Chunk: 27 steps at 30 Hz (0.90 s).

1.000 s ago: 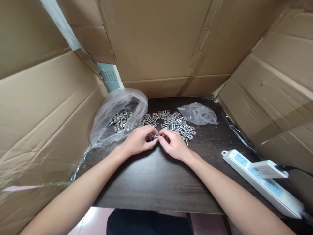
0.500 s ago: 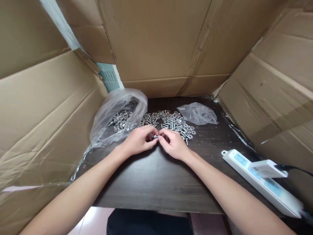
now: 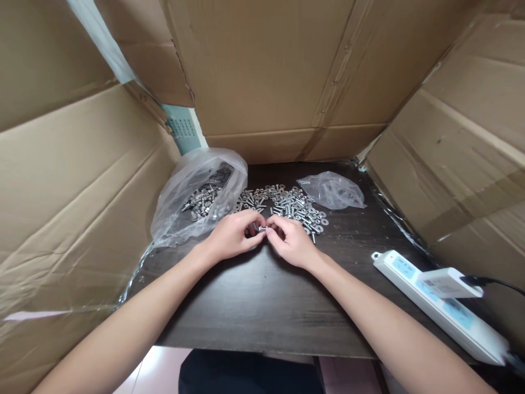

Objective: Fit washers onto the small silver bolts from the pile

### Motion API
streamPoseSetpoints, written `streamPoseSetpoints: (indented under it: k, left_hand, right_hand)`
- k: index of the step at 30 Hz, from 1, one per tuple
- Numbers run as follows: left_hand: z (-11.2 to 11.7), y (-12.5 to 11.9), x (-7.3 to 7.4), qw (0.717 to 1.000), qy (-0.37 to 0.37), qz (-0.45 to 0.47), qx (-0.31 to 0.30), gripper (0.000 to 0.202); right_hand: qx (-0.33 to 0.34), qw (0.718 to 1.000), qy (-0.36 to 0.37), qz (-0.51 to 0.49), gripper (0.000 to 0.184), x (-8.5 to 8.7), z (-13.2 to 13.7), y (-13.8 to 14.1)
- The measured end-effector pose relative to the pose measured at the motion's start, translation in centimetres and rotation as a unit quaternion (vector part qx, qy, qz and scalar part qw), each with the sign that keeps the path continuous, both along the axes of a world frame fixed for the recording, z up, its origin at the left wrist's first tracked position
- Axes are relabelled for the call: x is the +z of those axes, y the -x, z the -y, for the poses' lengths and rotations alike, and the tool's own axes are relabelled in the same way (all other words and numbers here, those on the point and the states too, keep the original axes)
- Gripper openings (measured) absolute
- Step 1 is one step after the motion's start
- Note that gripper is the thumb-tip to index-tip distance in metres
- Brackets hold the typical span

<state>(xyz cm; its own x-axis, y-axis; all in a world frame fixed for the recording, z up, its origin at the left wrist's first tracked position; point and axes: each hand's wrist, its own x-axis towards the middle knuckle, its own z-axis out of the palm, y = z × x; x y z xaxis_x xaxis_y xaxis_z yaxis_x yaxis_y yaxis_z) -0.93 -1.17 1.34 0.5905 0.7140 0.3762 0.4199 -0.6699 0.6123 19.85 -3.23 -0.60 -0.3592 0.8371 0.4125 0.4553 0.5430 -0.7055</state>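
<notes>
My left hand (image 3: 234, 234) and my right hand (image 3: 290, 241) meet over the table, fingertips close together. Between them is a small silver bolt (image 3: 262, 229), pinched at one end by each hand; my fingers partly cover it, and any nut or washer on it is too small to make out. Just beyond my hands lies a loose pile of bolts, nuts and washers (image 3: 293, 207). To the left of the pile, a clear plastic bag (image 3: 172, 216) lies open with many metal fasteners (image 3: 204, 201) inside.
A crumpled clear plastic bag (image 3: 334, 191) lies at the back right. On the right, a white power strip (image 3: 435, 306) holds a plugged-in white adapter (image 3: 447, 283) with a black cable. Cardboard walls (image 3: 279, 65) enclose the dark table (image 3: 262, 306) on three sides.
Both hands stay in the same place with the bolt between them. Only a slight shift of the bolt at the fingertips shows.
</notes>
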Motion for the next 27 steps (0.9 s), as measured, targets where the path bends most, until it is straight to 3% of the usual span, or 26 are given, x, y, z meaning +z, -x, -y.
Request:
streamPoseSetpoints:
  k: [27]
  left_hand:
    - [-0.16, 0.01, -0.07, 1.000, -0.001, 0.003, -0.005, 0.011]
  right_hand:
    - [0.003, 1.000, -0.001, -0.004, 0.010, 0.06, 0.07, 0.01]
